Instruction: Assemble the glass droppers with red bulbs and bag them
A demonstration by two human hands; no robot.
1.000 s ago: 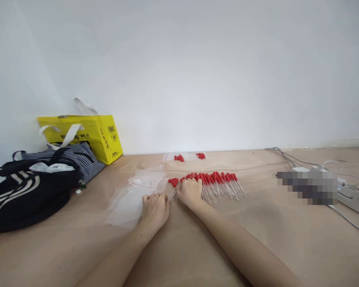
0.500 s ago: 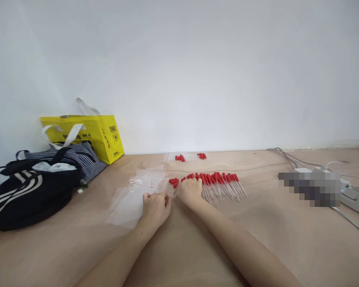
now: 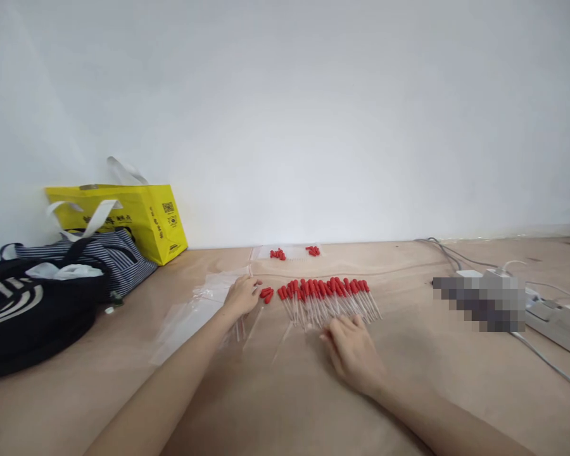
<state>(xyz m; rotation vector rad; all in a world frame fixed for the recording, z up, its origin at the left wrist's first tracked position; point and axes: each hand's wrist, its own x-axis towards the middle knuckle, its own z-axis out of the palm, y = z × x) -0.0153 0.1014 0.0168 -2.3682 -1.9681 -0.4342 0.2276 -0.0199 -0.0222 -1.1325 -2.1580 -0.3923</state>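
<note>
A row of red-topped clear droppers (image 3: pixel 330 297) lies across the middle of the table. My right hand (image 3: pixel 354 351) is at the lower edge of that row, its fingers curled near the clear tips; whether it grips anything is hidden. My left hand (image 3: pixel 243 295) is over the right edge of the stacked clear plastic bags (image 3: pixel 185 320), beside a few loose red bulbs (image 3: pixel 266 294). Its fingers are slightly bent and apart, with nothing seen between them. Thin clear tubes (image 3: pixel 253 329) lie just right of my left forearm.
Filled clear bags with red-topped pieces (image 3: pixel 278 254) lie by the wall. At left stand a yellow bag (image 3: pixel 164 221), a striped bag (image 3: pixel 123 259) and a black bag (image 3: pixel 52 316). A power strip (image 3: pixel 563 326) with cables is at right.
My hands have moved apart. The left went up and onto the bags, while the right moved right and down, uncovering the left end of the row. The view has shifted slightly.
</note>
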